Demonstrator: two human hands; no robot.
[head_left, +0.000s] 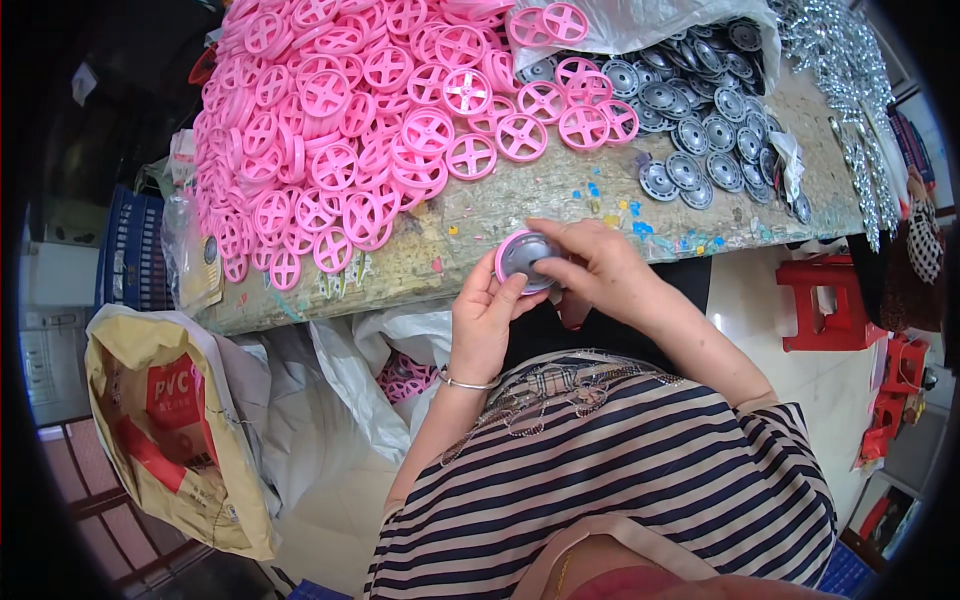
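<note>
Between my hands, just off the table's front edge, is a pink plastic wheel ring [506, 250] with a grey disc [527, 257] set against it. My left hand [488, 305] grips the ring's lower left side, thumb on the grey disc. My right hand [590, 262] closes over the right side, with its thumb pressing the disc face and its fingers behind the rim. Whether the disc sits fully inside the ring cannot be made out. A big heap of pink spoked wheels [325, 92] covers the table's left and middle. Grey discs [690, 135] lie piled at the right.
The worn wooden table [480, 215] carries small blue and yellow scraps. A translucent plastic bag [640, 25] lies over the grey discs. Silver tinsel [840, 70] hangs at the far right. An open paper sack [240, 480] stands at lower left, a red stool [825, 305] at right.
</note>
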